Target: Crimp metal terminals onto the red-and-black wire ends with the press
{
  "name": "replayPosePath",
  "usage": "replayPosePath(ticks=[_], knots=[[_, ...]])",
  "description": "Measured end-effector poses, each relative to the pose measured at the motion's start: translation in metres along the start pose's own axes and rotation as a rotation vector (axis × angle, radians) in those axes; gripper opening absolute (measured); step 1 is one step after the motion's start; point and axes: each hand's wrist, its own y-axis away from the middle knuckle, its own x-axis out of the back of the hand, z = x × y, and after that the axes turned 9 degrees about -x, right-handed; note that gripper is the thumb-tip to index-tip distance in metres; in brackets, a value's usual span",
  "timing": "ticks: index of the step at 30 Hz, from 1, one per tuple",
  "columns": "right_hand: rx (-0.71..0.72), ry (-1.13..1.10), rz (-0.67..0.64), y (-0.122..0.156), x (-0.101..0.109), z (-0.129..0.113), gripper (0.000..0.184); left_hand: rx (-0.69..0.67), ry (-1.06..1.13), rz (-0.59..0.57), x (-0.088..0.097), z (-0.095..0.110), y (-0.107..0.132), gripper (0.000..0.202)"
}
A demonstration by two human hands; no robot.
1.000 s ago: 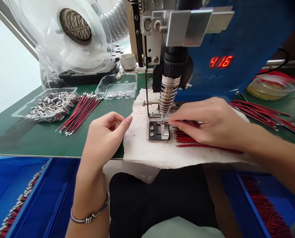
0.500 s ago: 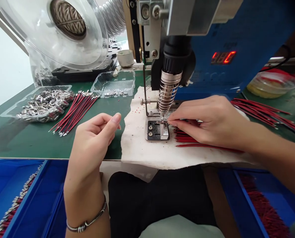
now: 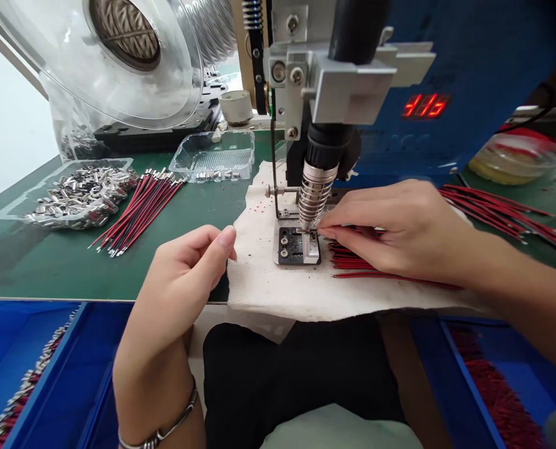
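Note:
My right hand [image 3: 394, 227] pinches a thin wire, mostly hidden by the fingers, at the right edge of a small black fixture [image 3: 287, 246]. A tiny metal part [image 3: 304, 231] lies on the fixture, beneath the spring-wrapped soldering iron [image 3: 316, 187], whose tip is down on or very near it. Under my right hand lies a bundle of red and black wires [image 3: 352, 262]. My left hand [image 3: 191, 274] is closed left of the fixture, thumb against the curled index finger; whatever may be inside it is hidden.
A clear tray of metal parts [image 3: 78, 196], a bundle of wires with metal ends [image 3: 140, 212] and another clear tray [image 3: 212, 159] lie at left. The blue machine [image 3: 399, 149] stands behind. Blue bins [image 3: 67, 368] flank my lap. More wires [image 3: 497, 212] lie at right.
The soldering iron's head has come down toward the metal part, and the red display digits have changed. My left hand has shifted slightly right; my right hand stays at the fixture.

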Motion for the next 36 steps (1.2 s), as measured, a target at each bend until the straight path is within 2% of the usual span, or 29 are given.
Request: replayPosePath(ticks=[5,10,14,24,36], knots=[[0.002,0.011,0.003,0.000,0.000,0.000,0.020,-0.034,-0.079,0.077,-0.001,0.005,-0.003,0.046],[0.003,0.035,0.008,0.001,0.000,0.000,0.022,-0.027,-0.034,0.001,0.005,-0.003,0.000,0.051],[-0.008,0.017,0.010,0.002,-0.001,0.001,0.020,-0.029,0.064,0.011,0.010,-0.010,0.005,0.051],[-0.026,-0.007,0.058,0.002,-0.002,0.000,0.019,-0.034,0.054,0.007,0.011,-0.009,0.006,0.058],[-0.049,-0.036,0.062,0.002,-0.003,-0.002,0.022,-0.026,0.028,0.020,0.009,-0.008,0.004,0.050]])
